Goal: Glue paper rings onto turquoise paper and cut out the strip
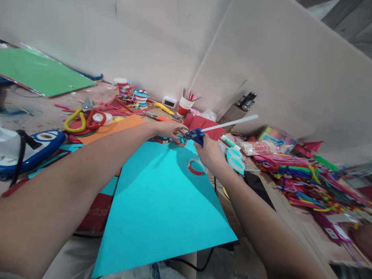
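Observation:
A blue glue gun (196, 135) with a long white glue stick rising from its back is held in my right hand (210, 151). My left hand (169, 130) reaches in from the left to the gun's nozzle, its fingers bent around a small red and blue paper ring (181, 141). Beneath both hands lies a large turquoise sheet (165, 200), whose near end overhangs the table edge. Another small ring (161, 140) rests at the sheet's far edge, under the left wrist. A red-and-white ring (196, 167) stands on the sheet, left of the right wrist.
Yellow-handled scissors (74, 121) and orange paper (113, 129) lie at the left, near a blue cartoon-faced object (45, 140). A paper cup (184, 106) stands at the back. Colourful pipe cleaners (306, 180) cover the right side, beside a dark phone (258, 189).

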`<state>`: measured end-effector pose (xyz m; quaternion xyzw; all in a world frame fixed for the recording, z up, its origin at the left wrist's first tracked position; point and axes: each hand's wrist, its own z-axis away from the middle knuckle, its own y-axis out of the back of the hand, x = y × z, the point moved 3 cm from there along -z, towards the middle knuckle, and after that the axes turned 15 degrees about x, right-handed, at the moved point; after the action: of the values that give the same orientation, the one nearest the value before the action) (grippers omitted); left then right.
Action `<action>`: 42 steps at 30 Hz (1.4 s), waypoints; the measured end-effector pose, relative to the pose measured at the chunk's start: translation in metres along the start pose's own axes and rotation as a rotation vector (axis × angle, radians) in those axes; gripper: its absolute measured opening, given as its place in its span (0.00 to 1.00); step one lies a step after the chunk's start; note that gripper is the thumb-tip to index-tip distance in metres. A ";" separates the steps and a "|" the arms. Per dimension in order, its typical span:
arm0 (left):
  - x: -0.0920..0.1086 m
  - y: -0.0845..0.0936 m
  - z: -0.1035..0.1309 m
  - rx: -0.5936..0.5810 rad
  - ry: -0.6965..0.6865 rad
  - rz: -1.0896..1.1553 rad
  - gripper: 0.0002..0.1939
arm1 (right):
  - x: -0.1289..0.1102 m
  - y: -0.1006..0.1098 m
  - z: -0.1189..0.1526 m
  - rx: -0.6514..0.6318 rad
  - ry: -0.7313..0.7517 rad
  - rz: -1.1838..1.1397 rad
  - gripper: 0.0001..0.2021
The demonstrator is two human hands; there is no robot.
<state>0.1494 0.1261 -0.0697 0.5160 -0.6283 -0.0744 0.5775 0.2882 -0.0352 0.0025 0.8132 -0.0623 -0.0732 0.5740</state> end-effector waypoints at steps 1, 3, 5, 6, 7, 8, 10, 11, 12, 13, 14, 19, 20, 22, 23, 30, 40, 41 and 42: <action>-0.001 0.000 0.000 0.001 0.002 0.002 0.43 | 0.001 -0.003 0.000 0.004 -0.012 -0.004 0.16; -0.001 0.000 -0.001 0.002 0.003 0.000 0.43 | 0.003 -0.008 0.000 0.015 -0.028 -0.014 0.16; -0.002 0.000 -0.001 0.003 0.000 -0.002 0.42 | 0.003 -0.013 0.000 0.028 -0.037 -0.034 0.15; -0.001 -0.001 -0.001 0.005 0.002 -0.005 0.42 | 0.002 -0.015 0.000 0.032 -0.036 -0.051 0.15; -0.001 -0.001 -0.001 0.009 0.008 -0.007 0.42 | 0.002 -0.018 -0.001 0.036 -0.029 -0.077 0.15; -0.001 -0.001 -0.001 0.013 0.020 -0.004 0.42 | 0.001 -0.020 -0.001 0.039 -0.022 -0.104 0.15; 0.000 -0.001 -0.001 0.021 0.046 0.007 0.42 | 0.001 -0.025 -0.002 0.045 -0.007 -0.158 0.14; 0.001 -0.001 -0.001 0.021 0.052 0.012 0.42 | 0.002 -0.027 -0.003 0.047 0.000 -0.183 0.13; 0.002 0.000 -0.001 0.021 0.052 0.012 0.41 | 0.002 -0.028 -0.003 0.046 0.002 -0.206 0.13; 0.003 0.000 -0.001 0.019 0.046 0.005 0.41 | 0.003 -0.029 -0.003 0.040 0.001 -0.226 0.12; 0.005 0.001 0.000 0.021 0.038 -0.010 0.41 | 0.005 -0.029 -0.003 0.028 -0.003 -0.250 0.12; 0.008 0.003 0.002 0.023 0.031 -0.064 0.43 | 0.011 -0.019 -0.003 -0.053 -0.031 -0.355 0.13; 0.007 0.003 0.002 0.019 0.031 -0.064 0.43 | 0.013 -0.016 -0.004 -0.060 -0.034 -0.352 0.13; 0.006 0.003 0.002 0.011 0.020 -0.056 0.43 | 0.014 -0.012 -0.005 -0.057 -0.034 -0.326 0.13; 0.005 0.003 0.002 0.007 0.013 -0.046 0.43 | 0.015 -0.011 -0.006 -0.047 -0.034 -0.309 0.13; 0.006 0.002 0.002 0.013 0.009 -0.002 0.42 | 0.008 -0.018 -0.006 0.011 -0.012 -0.162 0.16; -0.001 0.000 0.001 0.033 0.000 -0.019 0.43 | -0.005 0.007 -0.001 -0.045 0.107 0.137 0.13; -0.001 0.000 0.001 0.029 0.013 -0.026 0.44 | -0.006 0.010 -0.001 -0.053 0.118 0.150 0.14; 0.000 0.000 0.001 0.021 0.024 -0.027 0.44 | -0.007 0.014 -0.002 -0.060 0.129 0.152 0.14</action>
<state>0.1487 0.1260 -0.0700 0.5312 -0.6149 -0.0694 0.5787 0.2818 -0.0369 0.0163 0.7915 -0.0846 0.0213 0.6050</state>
